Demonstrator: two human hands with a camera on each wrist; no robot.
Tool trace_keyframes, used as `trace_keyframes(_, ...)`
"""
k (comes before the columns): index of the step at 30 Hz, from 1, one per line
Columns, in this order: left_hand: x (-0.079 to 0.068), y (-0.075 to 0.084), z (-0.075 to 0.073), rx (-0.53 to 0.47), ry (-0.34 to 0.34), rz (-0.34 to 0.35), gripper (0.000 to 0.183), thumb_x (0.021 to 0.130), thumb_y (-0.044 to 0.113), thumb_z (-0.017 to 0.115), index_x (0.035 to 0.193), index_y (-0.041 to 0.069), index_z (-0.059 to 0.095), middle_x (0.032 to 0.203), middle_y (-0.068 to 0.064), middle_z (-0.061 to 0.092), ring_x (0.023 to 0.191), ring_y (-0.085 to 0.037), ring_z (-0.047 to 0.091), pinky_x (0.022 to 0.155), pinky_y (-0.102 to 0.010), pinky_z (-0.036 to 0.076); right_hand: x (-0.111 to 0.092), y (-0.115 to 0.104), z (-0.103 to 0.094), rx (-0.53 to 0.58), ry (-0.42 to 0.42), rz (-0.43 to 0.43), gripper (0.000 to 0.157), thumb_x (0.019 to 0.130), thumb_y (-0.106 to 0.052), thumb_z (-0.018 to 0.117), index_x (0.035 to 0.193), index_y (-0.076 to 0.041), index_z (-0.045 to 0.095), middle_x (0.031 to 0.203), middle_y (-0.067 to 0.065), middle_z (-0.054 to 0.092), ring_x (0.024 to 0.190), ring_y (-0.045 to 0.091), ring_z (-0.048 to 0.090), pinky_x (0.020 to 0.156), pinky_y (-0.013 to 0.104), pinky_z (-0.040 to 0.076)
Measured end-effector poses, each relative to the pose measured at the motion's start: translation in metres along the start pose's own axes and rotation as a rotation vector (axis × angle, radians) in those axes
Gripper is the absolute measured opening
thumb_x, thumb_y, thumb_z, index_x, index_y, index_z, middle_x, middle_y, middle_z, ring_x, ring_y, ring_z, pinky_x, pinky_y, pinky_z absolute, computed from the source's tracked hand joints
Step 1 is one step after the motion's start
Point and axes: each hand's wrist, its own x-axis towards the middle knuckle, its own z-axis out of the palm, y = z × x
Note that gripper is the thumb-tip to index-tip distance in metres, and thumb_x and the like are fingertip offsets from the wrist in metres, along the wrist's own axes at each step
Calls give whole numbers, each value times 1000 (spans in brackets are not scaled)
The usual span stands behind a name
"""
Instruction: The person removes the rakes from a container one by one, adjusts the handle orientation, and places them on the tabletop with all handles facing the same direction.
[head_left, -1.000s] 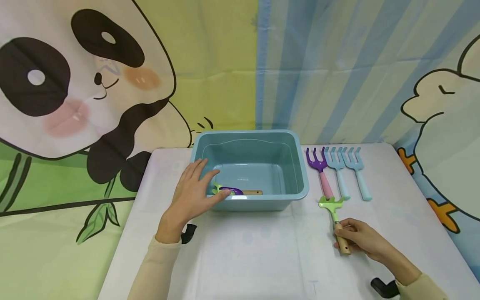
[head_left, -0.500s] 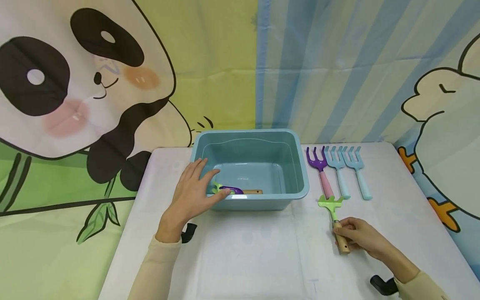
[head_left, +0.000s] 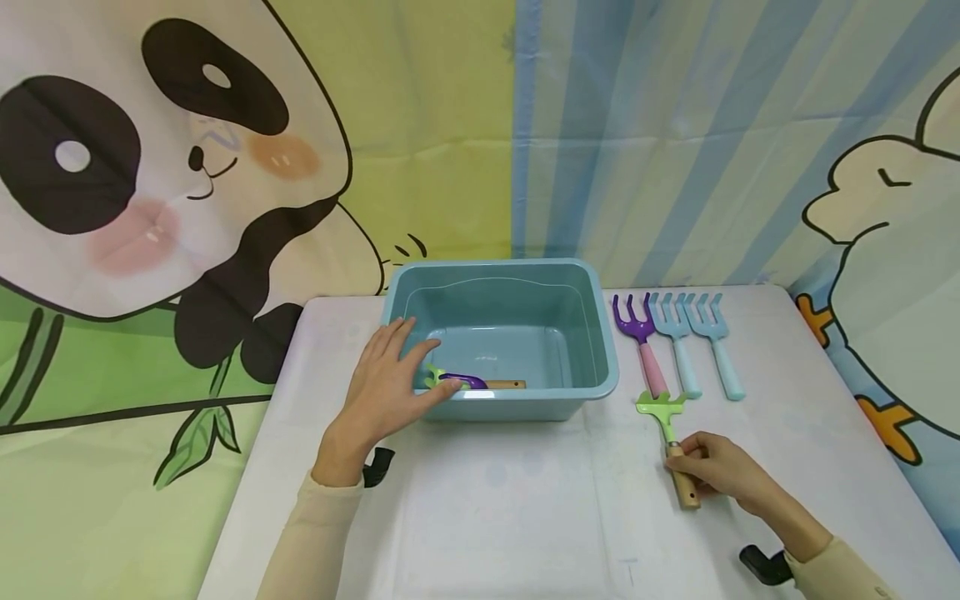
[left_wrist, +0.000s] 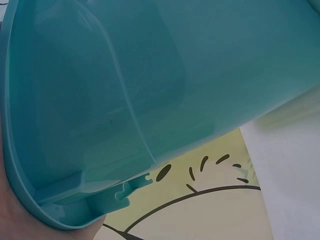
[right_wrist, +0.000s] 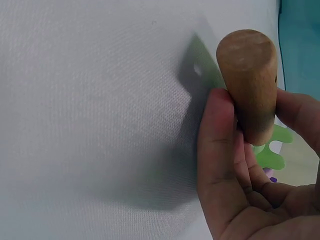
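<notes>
My left hand (head_left: 386, 387) lies over the front left corner of a blue plastic tub (head_left: 536, 394), fingers fairly straight along the left side and thumb on the front rim. The left wrist view has the tub's wall (left_wrist: 150, 85) filling most of it. To the right of the tub, my right hand (head_left: 712, 471) pinches the wooden handle (right_wrist: 250, 75) of a small green hand rake (head_left: 662, 407) between thumb and fingers. The green head points away from me, towards the pink handle of a purple hand fork (head_left: 637, 325). Whether the rake touches the table is hard to tell.
Two light blue hand forks (head_left: 677, 342) lie beside the purple one, tines towards the back. Inside the tub, partly behind its front wall, are green and purple tool parts (head_left: 468, 381) and a wooden handle (head_left: 506, 384). A printed cloth (head_left: 442, 125) hangs behind the white table (head_left: 510, 517).
My right hand has shifted very slightly on the green rake's handle, and the fingertips seen below the handle earlier are now hidden. The left hand and the tub stay put.
</notes>
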Motion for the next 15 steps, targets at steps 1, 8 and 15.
trace_keyframes(1, 0, 0, 0, -1, 3, -1, 75, 77, 76, 41, 129, 23, 54, 146, -11, 28, 136, -29, 16, 108, -45, 9, 0, 0, 0, -9, 3, -2, 53, 81, -33, 71, 108, 7, 49, 88, 11, 54, 71, 20, 57, 59, 35, 52)
trace_keyframes(8, 0, 0, 1, 0, 28, 12, 74, 78, 75, 42, 128, 23, 55, 144, -12, 30, 135, -29, 18, 108, -44, 10, 0, 0, 1, -25, 8, -16, 55, 79, -34, 72, 108, 8, 49, 86, 11, 55, 68, 21, 57, 58, 35, 52)
trace_keyframes(15, -1, 0, 1, -2, 26, 14, 74, 78, 75, 41, 128, 23, 54, 145, -11, 29, 136, -29, 17, 108, -45, 10, 1, -5, -3, -20, 9, -41, 55, 81, -35, 70, 109, 7, 46, 83, 11, 56, 67, 22, 58, 58, 36, 53)
